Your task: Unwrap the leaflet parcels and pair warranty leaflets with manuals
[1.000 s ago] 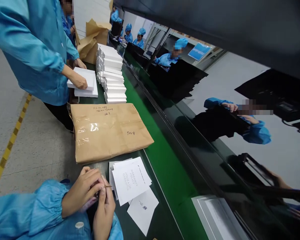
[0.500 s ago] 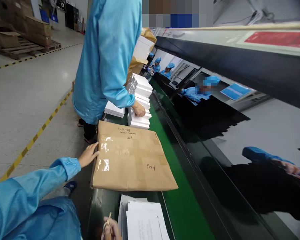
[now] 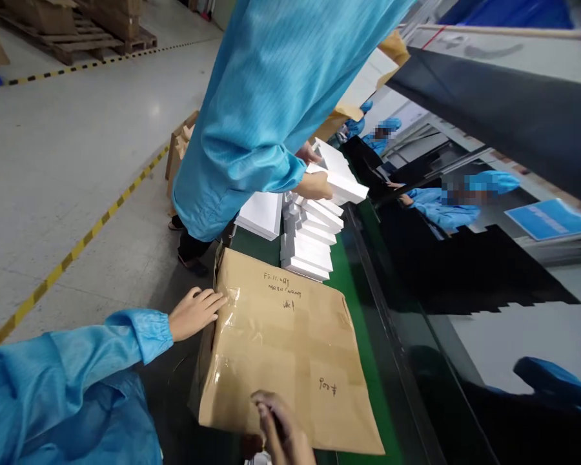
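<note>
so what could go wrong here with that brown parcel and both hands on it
1. The brown paper parcel looks raised at its near left corner, with the left hand at its edge and the right hand on its near edge; a loose hold could let it slip.
2. The stacked white boxes sit just beyond the parcel; pushing it forward could topple them.
3. A co-worker's hand is handling boxes close by, so a sudden shove might bump it.

Dark green bench (image 3: 368, 323), brown paper parcel (image 3: 285, 349) lying flat, stacked white boxes (image 3: 307, 242) beyond
</note>
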### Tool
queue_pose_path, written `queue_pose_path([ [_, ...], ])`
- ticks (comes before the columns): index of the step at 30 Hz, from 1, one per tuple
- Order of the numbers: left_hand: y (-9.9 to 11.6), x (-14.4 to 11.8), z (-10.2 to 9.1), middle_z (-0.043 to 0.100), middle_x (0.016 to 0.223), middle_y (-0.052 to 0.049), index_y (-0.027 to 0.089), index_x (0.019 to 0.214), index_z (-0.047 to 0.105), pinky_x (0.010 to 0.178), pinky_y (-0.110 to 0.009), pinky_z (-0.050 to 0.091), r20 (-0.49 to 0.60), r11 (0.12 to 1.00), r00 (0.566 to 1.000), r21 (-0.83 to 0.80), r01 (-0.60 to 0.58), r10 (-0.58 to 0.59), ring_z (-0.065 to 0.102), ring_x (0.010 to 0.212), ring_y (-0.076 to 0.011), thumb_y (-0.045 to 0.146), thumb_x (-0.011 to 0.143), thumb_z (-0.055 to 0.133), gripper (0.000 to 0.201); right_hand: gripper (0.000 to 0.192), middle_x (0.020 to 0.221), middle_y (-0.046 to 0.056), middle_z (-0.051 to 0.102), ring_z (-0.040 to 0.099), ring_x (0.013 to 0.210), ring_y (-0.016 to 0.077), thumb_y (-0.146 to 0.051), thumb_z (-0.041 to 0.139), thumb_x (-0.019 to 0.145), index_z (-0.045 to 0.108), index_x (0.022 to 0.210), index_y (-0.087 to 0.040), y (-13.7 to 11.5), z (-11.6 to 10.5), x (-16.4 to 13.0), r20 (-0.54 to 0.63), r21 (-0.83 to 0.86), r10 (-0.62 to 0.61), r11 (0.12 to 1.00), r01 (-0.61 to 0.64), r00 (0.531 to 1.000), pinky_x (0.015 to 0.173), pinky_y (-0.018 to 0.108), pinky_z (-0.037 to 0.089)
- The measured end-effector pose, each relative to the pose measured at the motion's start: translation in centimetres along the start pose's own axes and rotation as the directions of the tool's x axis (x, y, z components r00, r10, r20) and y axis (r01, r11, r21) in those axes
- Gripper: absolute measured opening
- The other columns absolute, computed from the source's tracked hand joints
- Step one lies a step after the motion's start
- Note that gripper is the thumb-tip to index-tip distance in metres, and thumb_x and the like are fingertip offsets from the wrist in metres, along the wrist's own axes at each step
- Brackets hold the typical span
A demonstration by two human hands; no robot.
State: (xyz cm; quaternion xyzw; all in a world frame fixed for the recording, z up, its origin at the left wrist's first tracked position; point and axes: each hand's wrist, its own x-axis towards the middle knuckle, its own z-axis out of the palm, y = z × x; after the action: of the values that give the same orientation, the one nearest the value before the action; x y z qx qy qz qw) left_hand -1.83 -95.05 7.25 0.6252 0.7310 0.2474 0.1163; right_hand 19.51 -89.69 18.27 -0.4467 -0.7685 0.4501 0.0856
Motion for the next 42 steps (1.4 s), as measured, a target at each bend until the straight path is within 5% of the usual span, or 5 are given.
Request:
queue_pose_path([
  [5,-2.5,1.9,-0.6,0.040,0.120,-0.012,0.012,0.116,0.037,0.085,-0.043,0.024,-0.037,0.999,0.998,-0.001,0.043,-0.043,0.030,0.111,-0.0240,0.001,0.081,0.031,0.038,0.032,0.084,0.006,0.054,0.051,0.073,0.0132,-0.042,0.036,0.078,0.052,0.091,-0.017,-2.7,-1.2,6.2,0.220,-0.214,-0.048,0.972,0.097,0.974,0.064,0.020,0.040],
  [17,-8.1,5.5,0.6,0.043,0.095,0.000,0.027,0.079,0.057,0.073,-0.033,0.033,0.101,0.939,0.990,-0.339,-0.061,0.101,0.036,0.094,-0.0205,0.028,0.068,0.064,0.013,0.016,0.070,0.001,0.054,0.050,0.067,0.0129,-0.022,0.031,0.083,0.044,0.074,-0.016,-3.2,7.3,15.7,0.281,-0.677,0.142,0.730,0.092,0.949,0.057,0.021,0.030],
  [29,-7.9,5.5,1.6,0.040,0.088,0.001,0.023,0.072,0.057,0.077,-0.032,0.032,0.101,0.845,0.994,-0.534,0.028,0.031,0.037,0.088,-0.0171,0.025,0.071,0.060,0.003,0.020,0.077,0.008,0.058,0.053,0.071,0.0190,-0.019,0.029,0.083,0.049,0.080,-0.015,-4.6,8.5,16.7,0.263,-0.840,0.254,0.535,0.091,0.931,0.052,0.024,0.023],
  [37,-5.9,4.9,1.7,0.041,0.093,0.000,0.018,0.067,0.052,0.075,-0.034,0.031,0.069,0.828,0.991,-0.544,0.134,-0.116,0.035,0.090,-0.0200,0.033,0.070,0.060,0.018,0.018,0.069,0.000,0.050,0.047,0.066,0.0117,-0.023,0.032,0.084,0.044,0.073,-0.016,-1.9,1.7,13.3,0.362,-0.619,0.172,0.779,0.098,0.916,0.061,0.021,0.033],
  [42,-5.1,4.7,1.9,0.041,0.094,-0.001,0.016,0.067,0.050,0.076,-0.036,0.032,0.068,0.809,0.979,-0.555,0.197,-0.192,0.036,0.088,-0.0202,0.031,0.072,0.057,0.017,0.018,0.075,0.000,0.052,0.047,0.066,0.0148,-0.019,0.032,0.083,0.048,0.073,-0.018,0.9,1.0,11.3,0.511,-0.701,0.043,0.599,0.387,0.859,0.060,0.025,0.033],
])
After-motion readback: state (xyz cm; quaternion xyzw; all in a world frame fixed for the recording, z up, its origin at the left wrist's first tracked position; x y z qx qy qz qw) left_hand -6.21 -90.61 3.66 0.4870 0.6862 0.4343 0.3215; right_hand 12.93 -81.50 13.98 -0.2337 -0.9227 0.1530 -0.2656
